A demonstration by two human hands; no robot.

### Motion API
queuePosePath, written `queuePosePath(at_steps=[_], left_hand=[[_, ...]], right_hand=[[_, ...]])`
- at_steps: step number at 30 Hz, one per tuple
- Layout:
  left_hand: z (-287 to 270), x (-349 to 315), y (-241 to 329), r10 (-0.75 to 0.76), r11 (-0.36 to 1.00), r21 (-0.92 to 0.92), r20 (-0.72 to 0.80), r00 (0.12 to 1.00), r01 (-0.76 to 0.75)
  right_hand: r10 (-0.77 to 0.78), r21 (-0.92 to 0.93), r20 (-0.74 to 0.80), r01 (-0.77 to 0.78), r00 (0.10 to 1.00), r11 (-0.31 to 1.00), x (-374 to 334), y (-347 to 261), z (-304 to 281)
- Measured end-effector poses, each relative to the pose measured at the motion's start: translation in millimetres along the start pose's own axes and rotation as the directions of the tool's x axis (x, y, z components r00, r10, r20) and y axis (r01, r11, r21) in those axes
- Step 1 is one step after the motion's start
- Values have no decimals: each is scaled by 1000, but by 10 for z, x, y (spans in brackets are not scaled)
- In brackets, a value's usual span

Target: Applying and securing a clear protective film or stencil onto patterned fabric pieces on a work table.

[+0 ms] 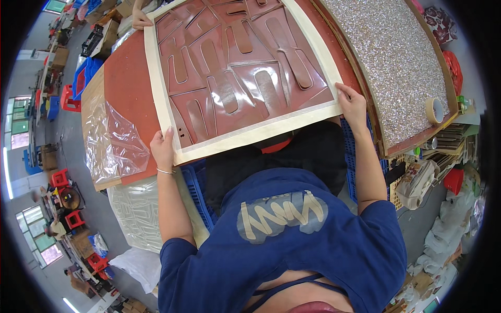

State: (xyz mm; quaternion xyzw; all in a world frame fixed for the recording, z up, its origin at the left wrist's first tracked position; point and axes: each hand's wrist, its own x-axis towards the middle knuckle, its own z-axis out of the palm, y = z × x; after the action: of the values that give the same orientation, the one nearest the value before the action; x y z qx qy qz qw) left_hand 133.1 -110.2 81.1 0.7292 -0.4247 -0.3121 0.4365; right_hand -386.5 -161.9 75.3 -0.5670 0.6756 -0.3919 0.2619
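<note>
A large clear plastic sheet (245, 112) with a cream border (261, 127) lies in front of me over a reddish-brown surface. Molded outlines of long rounded shapes and angular pieces cover it. At its near left corner, my left hand (163, 149) pinches the border, thumb on top. My right hand (352, 107) grips the border at the near right corner in the same way. Another person's hand (140, 20) touches the far left part of the border. The near edge of the sheet reaches over my lap.
To the right stands a board (391, 68) covered in silvery glitter, with a tape roll (434, 110) on it. Crumpled clear film (117, 141) lies on the table's left end. Below it hangs a molded translucent sheet (136, 214). Blue crates (195, 190) flank my legs.
</note>
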Motion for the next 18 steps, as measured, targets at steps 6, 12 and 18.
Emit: queuePosePath(at_steps=[6, 12, 18], left_hand=[[-10, 9, -5, 1, 1000, 25, 0, 1000, -1], [-2, -23, 81, 0, 993, 119, 6, 1000, -1], [0, -43, 95, -33, 998, 60, -14, 999, 34]], right_hand=[[2, 1, 0, -2, 1000, 1000, 7, -18, 25], [36, -104, 29, -33, 999, 994, 30, -42, 7], [33, -121, 50, -27, 998, 992, 34, -172, 1]])
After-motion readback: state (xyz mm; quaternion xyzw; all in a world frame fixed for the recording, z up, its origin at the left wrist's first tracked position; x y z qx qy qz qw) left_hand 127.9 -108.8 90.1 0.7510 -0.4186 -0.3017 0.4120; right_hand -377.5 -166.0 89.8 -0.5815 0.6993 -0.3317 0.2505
